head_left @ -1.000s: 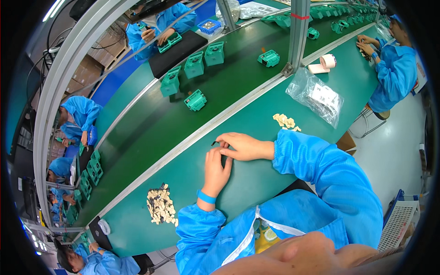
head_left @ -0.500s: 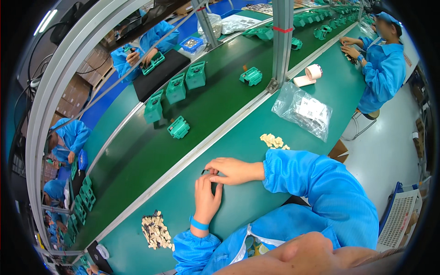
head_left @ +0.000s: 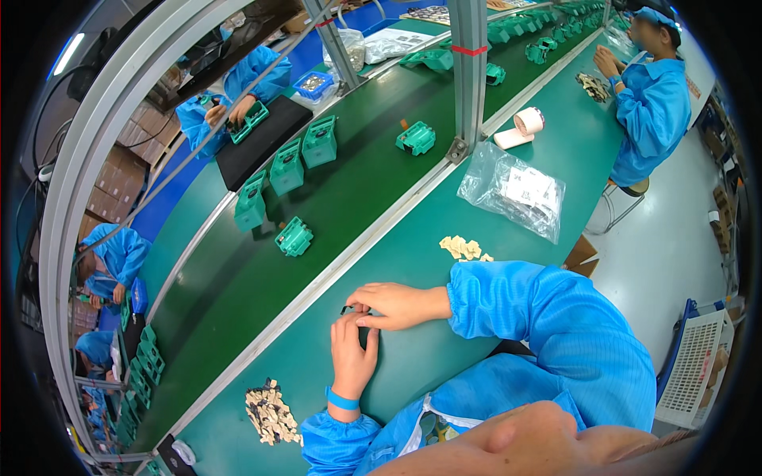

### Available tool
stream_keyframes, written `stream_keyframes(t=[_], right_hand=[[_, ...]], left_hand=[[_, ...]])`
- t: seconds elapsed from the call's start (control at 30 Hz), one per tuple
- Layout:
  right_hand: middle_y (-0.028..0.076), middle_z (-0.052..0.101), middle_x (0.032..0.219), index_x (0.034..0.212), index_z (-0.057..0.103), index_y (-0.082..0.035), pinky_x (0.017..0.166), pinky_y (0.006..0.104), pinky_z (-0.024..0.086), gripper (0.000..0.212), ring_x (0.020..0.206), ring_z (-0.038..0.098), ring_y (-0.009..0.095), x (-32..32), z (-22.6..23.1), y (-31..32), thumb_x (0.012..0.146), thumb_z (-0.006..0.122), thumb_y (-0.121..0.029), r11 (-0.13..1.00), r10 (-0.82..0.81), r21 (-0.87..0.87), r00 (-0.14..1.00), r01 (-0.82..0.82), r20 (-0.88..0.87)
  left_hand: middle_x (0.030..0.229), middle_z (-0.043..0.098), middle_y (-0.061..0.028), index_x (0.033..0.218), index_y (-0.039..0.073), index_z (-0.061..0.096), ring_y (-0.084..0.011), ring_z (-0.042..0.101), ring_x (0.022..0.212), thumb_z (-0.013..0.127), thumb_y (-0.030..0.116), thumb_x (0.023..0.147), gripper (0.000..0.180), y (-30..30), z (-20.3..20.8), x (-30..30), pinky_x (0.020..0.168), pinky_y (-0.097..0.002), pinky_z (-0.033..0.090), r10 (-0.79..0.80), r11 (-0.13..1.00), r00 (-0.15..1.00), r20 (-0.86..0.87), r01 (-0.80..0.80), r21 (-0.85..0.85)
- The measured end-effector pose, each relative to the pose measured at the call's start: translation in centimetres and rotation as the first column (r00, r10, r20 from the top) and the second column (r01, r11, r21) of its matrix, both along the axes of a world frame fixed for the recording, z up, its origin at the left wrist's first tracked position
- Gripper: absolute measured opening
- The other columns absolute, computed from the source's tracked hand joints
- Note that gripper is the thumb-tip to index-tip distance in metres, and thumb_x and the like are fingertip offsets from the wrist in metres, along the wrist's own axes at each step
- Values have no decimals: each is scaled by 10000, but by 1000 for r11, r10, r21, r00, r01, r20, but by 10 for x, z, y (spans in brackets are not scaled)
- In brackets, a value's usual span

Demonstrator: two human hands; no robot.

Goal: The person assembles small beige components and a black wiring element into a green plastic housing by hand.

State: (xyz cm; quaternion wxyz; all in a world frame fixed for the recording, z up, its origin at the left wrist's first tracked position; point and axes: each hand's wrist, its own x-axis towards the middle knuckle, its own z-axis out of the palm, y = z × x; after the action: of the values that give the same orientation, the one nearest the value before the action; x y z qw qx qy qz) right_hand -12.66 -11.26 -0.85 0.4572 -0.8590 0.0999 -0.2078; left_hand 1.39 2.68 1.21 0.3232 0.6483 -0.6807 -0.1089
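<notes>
My left hand and my right hand meet at the fingertips over the green table. Between the closed fingers a small black piece sticks out; most of it is hidden. The right thumb lies across the left fingers, and the left thumb stands a little apart. To the left of my left wrist, which wears a blue band, lies a pile of small cream and black pieces. Several loose cream pieces lie beyond my right sleeve.
A metal rail separates the table from a dark green belt carrying green housings. Beyond my right arm lie a clear plastic bag and tape rolls. A metal post rises at the rail. Co-workers in blue sit around.
The view has shifted slightly. My hands remain together, with the black piece showing a little more and the left thumb more apart. The co-worker at the right has lifted their hands off the small pieces.
</notes>
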Motion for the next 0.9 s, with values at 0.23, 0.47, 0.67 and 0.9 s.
stream_keyframes(t=[0.23, 0.47, 0.67, 0.9], right_hand=[[184, 664, 1078, 1259, 566, 21, 910, 451, 504, 415, 1043, 620, 345, 1, -1, 1, 995, 631, -293, 999, 6, 31, 1000, -6, 12], [192, 663, 1097, 1264, 565, 22, 930, 450, 514, 411, 1053, 640, 336, -3, -1, -2, 1002, 636, -287, 1000, -1, 22, 1000, 1, 7], [192, 661, 1111, 1287, 566, 30, 939, 447, 519, 428, 1067, 642, 338, -5, -3, -4, 995, 647, -272, 999, 9, 39, 1000, -10, 16], [195, 668, 1099, 1290, 582, 29, 935, 440, 527, 443, 1048, 657, 338, -4, -3, -5, 965, 672, -258, 999, -33, 20, 999, 33, -13]], left_hand=[[1175, 617, -181, 1156, -1, 611, -380, 567, 1093, 720, 68, 894, 292, 2, -2, 1, 958, -450, 461, 2, 1000, 1000, -1, -2, 2], [1198, 619, -180, 1163, -4, 614, -382, 565, 1103, 718, 70, 895, 297, -1, -2, -2, 970, -451, 460, -1, 1000, 1000, 2, 1, 4], [1215, 622, -186, 1163, -4, 614, -389, 566, 1116, 719, 66, 886, 305, -3, -3, -3, 982, -452, 456, -3, 1000, 1000, 4, 3, -3], [1223, 629, -174, 1182, 11, 616, -392, 573, 1129, 731, 65, 871, 336, -3, -6, 0, 983, -457, 459, -10, 1000, 999, -38, 11, 1]])
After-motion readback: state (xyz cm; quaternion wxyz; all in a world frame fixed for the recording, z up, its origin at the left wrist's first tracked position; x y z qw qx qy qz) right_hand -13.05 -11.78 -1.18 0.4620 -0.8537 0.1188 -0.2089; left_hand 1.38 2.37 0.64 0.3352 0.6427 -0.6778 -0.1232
